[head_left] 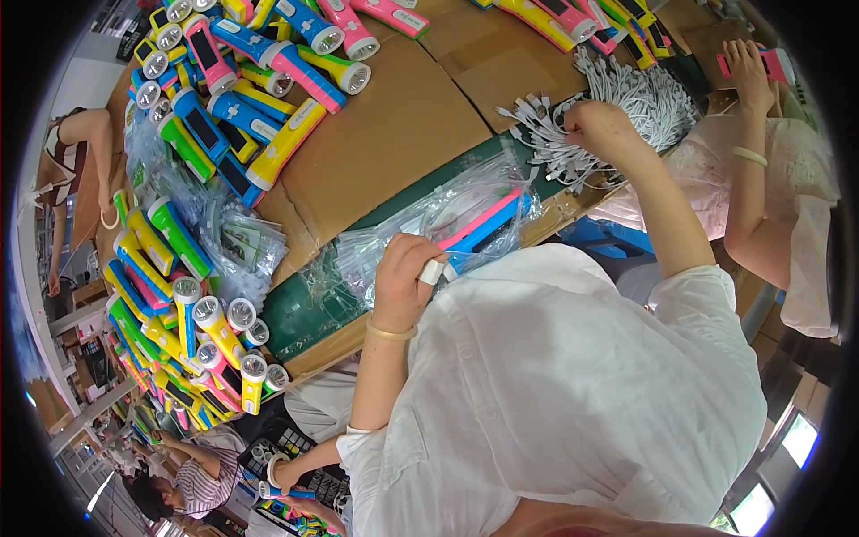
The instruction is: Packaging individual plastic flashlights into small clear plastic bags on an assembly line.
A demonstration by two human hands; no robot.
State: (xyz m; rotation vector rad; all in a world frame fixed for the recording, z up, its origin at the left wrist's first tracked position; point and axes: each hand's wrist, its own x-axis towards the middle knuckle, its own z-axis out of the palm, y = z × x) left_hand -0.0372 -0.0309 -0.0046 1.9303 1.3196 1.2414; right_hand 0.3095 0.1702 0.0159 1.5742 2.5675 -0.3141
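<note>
My left hand (403, 276) is closed around the white head end of a pink and blue flashlight (488, 224), near the table's front edge. The flashlight lies inside or under a clear plastic bag (514, 179); the film blurs which. More clear bags (358, 255) lie flat just beyond that hand. My right hand (601, 132) reaches into a heap of white USB cables (649, 98) at the right. Its fingers are curled together at the heap's left side, pinching a cable, though the fingertips are partly hidden.
Many coloured flashlights (228, 116) are piled at the far left, with more upright at the near left (215, 331) and others (546, 22) at the far right. Cardboard (385, 125) covers the green table. A co-worker's hand (750, 76) holds a pink item at right; other people are at left.
</note>
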